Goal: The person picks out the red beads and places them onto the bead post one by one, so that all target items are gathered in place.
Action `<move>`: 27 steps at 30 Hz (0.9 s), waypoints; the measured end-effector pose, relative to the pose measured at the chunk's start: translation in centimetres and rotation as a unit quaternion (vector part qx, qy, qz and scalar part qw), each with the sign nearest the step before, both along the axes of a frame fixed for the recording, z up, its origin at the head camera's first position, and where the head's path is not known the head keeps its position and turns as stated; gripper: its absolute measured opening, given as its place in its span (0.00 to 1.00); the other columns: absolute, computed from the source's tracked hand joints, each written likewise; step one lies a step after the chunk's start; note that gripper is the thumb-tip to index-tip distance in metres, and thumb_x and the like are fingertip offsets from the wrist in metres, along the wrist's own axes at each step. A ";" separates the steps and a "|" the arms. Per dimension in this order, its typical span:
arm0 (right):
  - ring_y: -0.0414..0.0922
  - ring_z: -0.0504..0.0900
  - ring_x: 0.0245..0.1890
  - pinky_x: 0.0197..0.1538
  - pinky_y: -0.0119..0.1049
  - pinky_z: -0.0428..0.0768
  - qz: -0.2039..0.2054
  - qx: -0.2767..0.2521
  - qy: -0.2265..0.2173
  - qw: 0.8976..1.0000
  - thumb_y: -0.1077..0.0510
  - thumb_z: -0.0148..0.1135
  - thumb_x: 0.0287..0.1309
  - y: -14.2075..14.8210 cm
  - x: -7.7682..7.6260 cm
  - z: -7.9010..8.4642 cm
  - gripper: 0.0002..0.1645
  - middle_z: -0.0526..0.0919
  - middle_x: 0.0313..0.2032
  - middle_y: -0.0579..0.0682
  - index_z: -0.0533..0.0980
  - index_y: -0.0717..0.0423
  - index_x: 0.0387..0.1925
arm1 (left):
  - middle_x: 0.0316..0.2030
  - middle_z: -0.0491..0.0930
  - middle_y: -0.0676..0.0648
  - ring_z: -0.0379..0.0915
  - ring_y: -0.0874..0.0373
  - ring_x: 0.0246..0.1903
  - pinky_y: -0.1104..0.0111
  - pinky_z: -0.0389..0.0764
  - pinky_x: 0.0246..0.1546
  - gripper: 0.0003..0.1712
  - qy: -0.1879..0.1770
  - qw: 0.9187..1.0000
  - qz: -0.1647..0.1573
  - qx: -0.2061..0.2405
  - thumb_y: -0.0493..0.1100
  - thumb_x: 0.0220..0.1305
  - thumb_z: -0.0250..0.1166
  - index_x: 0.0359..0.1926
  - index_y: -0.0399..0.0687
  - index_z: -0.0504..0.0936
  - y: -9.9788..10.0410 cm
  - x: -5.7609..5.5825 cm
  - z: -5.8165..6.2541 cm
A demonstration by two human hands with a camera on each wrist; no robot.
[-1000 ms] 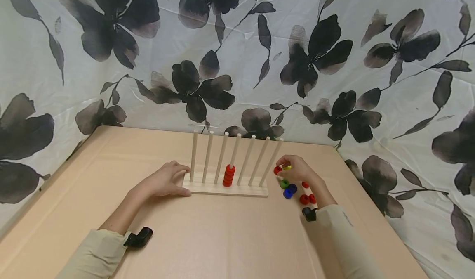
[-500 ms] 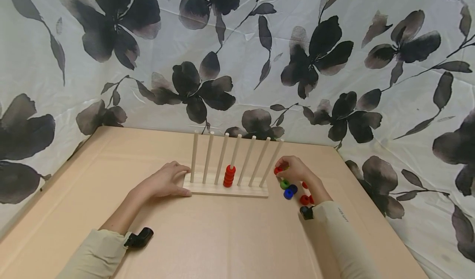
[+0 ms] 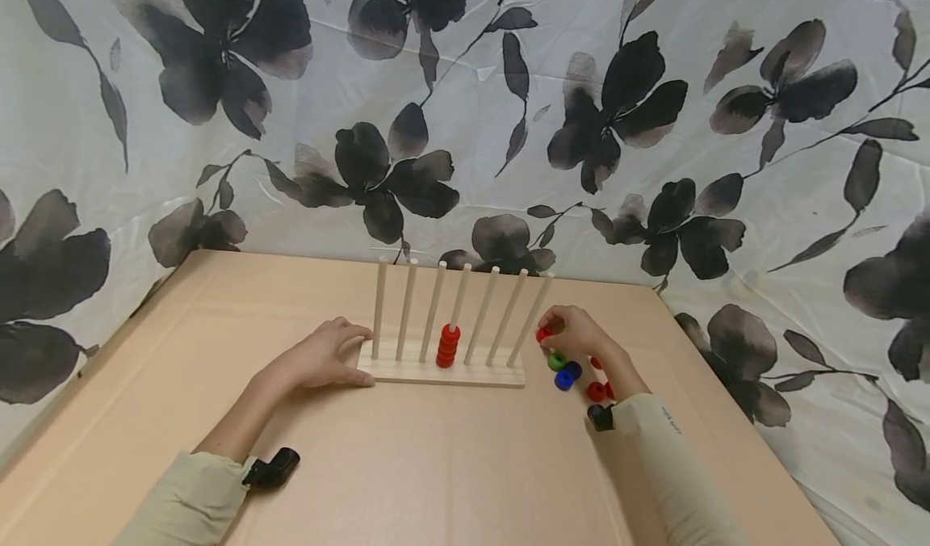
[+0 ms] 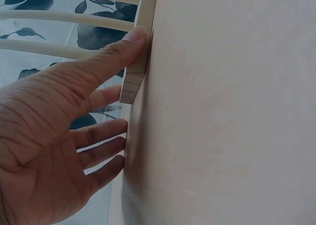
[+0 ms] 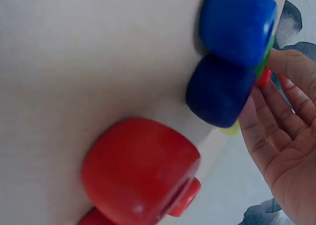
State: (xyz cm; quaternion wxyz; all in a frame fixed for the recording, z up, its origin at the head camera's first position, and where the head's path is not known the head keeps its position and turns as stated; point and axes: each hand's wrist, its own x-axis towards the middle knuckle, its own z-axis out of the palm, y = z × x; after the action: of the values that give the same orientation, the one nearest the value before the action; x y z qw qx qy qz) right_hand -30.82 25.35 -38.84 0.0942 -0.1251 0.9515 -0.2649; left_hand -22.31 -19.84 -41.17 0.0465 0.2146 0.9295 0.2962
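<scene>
A wooden peg rack (image 3: 395, 371) with several upright pegs stands on the table, and a stack of red beads (image 3: 447, 346) sits on its middle peg. My left hand (image 3: 320, 358) holds the rack's left end; in the left wrist view its thumb presses the front edge of the base (image 4: 134, 81), with the index finger behind it. To the right of the rack, my right hand (image 3: 579, 333) pinches a red bead (image 3: 543, 333) at its fingertips. In the right wrist view that bead shows small between thumb and fingers, partly hidden by them.
Just in front of the right hand lie a green bead (image 3: 556, 361) and two blue beads (image 3: 563, 380). More red beads (image 3: 596, 391) lie near the right wrist, partly covered by it. A yellow bead (image 5: 230, 130) peeks out behind the blue ones. Floral fabric (image 3: 501, 166) hangs behind the table.
My right hand has shifted slightly left and its fingers have come together on the red bead, covering most of the yellow one. My left hand and the rack stay put.
</scene>
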 end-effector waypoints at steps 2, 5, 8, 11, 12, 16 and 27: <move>0.51 0.80 0.46 0.58 0.49 0.79 -0.003 -0.002 0.005 1.000 0.66 0.71 0.58 0.0 0.2 0.2 0.13 0.84 0.42 0.54 0.80 0.59 0.44 | 0.57 0.73 0.36 0.67 0.37 0.60 0.40 0.71 0.61 0.45 0.000 1.000 -0.001 0.001 0.60 0.52 0.79 0.65 0.42 0.76 0.0 0.0 0.0; 0.54 0.81 0.48 0.58 0.53 0.79 -0.007 -0.009 0.018 1.000 0.65 0.71 0.58 0.1 0.5 0.5 0.12 0.84 0.43 0.54 0.80 0.59 0.44 | 0.57 0.73 0.36 0.67 0.36 0.61 0.40 0.70 0.61 0.45 0.002 1.000 -0.001 0.002 0.60 0.52 0.79 0.66 0.42 0.76 0.0 0.0 0.0; 0.54 0.80 0.49 0.59 0.54 0.78 -0.009 -0.022 0.022 0.999 0.64 0.70 0.58 0.1 0.8 0.7 0.13 0.84 0.44 0.55 0.80 0.59 0.45 | 0.57 0.73 0.35 0.67 0.36 0.60 0.39 0.71 0.61 0.46 0.002 1.000 0.000 -0.001 0.60 0.52 0.79 0.66 0.41 0.76 -0.1 0.2 0.0; 0.55 0.80 0.51 0.60 0.55 0.78 -0.011 -0.033 0.027 0.999 0.63 0.70 0.59 0.2 1.1 0.7 0.14 0.84 0.46 0.55 0.80 0.58 0.47 | 0.57 0.73 0.35 0.67 0.36 0.60 0.39 0.71 0.60 0.46 0.000 1.000 0.002 -0.003 0.60 0.52 0.79 0.66 0.41 0.76 -0.2 0.3 0.2; 0.55 0.80 0.51 0.61 0.56 0.77 -0.012 -0.035 0.029 0.999 0.63 0.70 0.59 0.3 1.3 0.8 0.14 0.84 0.46 0.54 0.80 0.57 0.47 | 0.57 0.73 0.35 0.67 0.35 0.60 0.39 0.71 0.60 0.46 -0.001 1.000 0.002 -0.003 0.60 0.52 0.79 0.66 0.41 0.75 -0.2 0.4 0.2; 0.58 0.80 0.53 0.61 0.59 0.76 -0.010 -0.049 0.054 0.997 0.63 0.71 0.59 0.4 1.9 1.0 0.15 0.85 0.46 0.56 0.80 0.58 0.47 | 0.57 0.73 0.35 0.67 0.36 0.60 0.39 0.70 0.61 0.46 0.001 1.000 -0.001 -0.002 0.60 0.53 0.78 0.66 0.40 0.75 -0.1 0.3 0.4; 0.60 0.81 0.53 0.59 0.56 0.80 -0.015 -0.090 0.079 0.993 0.62 0.71 0.61 0.7 3.6 1.5 0.16 0.85 0.48 0.58 0.79 0.60 0.50 | 0.57 0.73 0.35 0.66 0.36 0.60 0.39 0.70 0.60 0.45 0.001 1.000 -0.004 -0.003 0.61 0.53 0.78 0.66 0.41 0.75 0.0 0.1 0.1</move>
State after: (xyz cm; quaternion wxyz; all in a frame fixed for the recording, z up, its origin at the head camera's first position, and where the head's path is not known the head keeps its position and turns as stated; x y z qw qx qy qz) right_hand -27.22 26.07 -37.34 0.0027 -0.1394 0.9300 -0.3402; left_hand -22.23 -19.81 -41.07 0.0473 0.2185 0.9295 0.2933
